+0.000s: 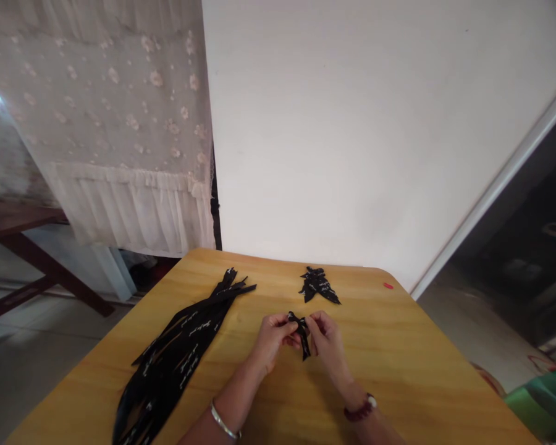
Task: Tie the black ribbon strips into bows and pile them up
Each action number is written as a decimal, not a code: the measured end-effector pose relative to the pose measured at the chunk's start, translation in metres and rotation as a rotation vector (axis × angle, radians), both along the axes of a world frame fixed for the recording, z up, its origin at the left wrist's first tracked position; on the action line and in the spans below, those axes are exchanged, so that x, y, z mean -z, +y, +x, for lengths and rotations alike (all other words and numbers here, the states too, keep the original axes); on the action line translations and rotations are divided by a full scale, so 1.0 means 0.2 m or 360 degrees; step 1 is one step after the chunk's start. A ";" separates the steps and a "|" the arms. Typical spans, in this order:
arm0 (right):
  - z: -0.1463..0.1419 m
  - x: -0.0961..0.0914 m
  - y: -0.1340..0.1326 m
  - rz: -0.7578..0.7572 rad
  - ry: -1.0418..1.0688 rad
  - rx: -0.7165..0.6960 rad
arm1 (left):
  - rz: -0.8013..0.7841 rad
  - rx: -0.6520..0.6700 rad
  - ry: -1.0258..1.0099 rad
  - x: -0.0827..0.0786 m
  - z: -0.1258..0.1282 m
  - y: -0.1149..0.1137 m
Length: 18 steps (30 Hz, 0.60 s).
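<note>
The left hand and right hand pinch a looped black printed fabric ribbon, with long flat ribbon strips left of them.

A small black ribbon bow (white script print) dangles one tail downward.
</note>
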State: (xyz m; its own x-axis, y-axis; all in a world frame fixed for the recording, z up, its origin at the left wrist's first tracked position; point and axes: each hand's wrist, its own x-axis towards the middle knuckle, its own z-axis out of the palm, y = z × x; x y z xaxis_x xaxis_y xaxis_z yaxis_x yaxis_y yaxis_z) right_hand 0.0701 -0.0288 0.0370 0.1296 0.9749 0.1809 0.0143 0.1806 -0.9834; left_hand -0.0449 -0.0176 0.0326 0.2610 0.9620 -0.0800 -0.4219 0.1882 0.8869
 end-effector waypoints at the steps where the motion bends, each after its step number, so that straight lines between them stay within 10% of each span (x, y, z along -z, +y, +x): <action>1: 0.00 0.00 0.00 -0.0017 -0.0009 0.0006 | -0.0015 -0.0008 0.0026 0.00 0.00 0.00; 9: 0.03 0.00 0.01 -0.0215 -0.0113 -0.0352 | -0.0073 -0.0224 0.0108 0.01 -0.01 0.01; 18: 0.03 -0.01 0.01 -0.0172 -0.0044 -0.0259 | -0.0074 -0.0239 0.0108 0.01 -0.01 0.01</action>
